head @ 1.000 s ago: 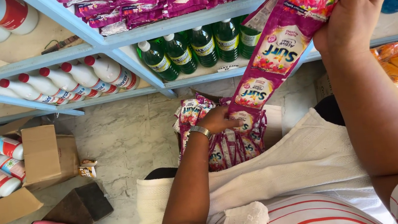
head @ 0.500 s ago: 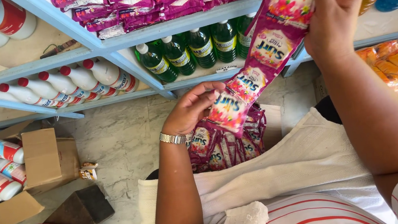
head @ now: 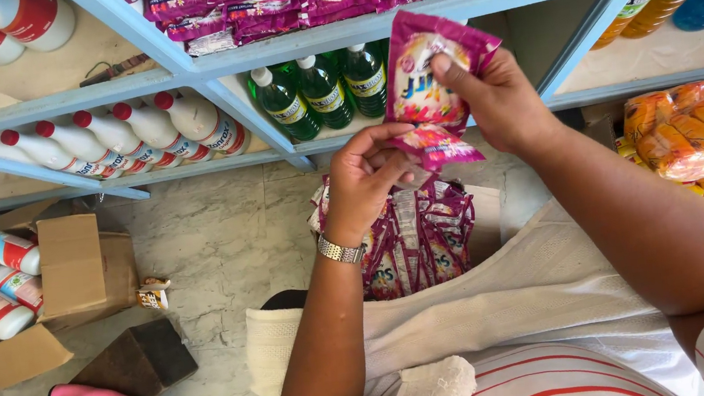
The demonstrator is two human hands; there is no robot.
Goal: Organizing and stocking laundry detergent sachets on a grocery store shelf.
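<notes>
Magenta sachet strip up at centre frame, and my right hand has its grip clamped on the upper packet, thumb pressing the top edge. My left hand pinches the lower packet just beneath, fingers closed on it. The strip's long axis runs near vertical, top leaning slightly right toward the blue shelf. Two packets show between my hands. Behind them, three green bottles stand upright. More sachets hang below my left wrist.
</notes>
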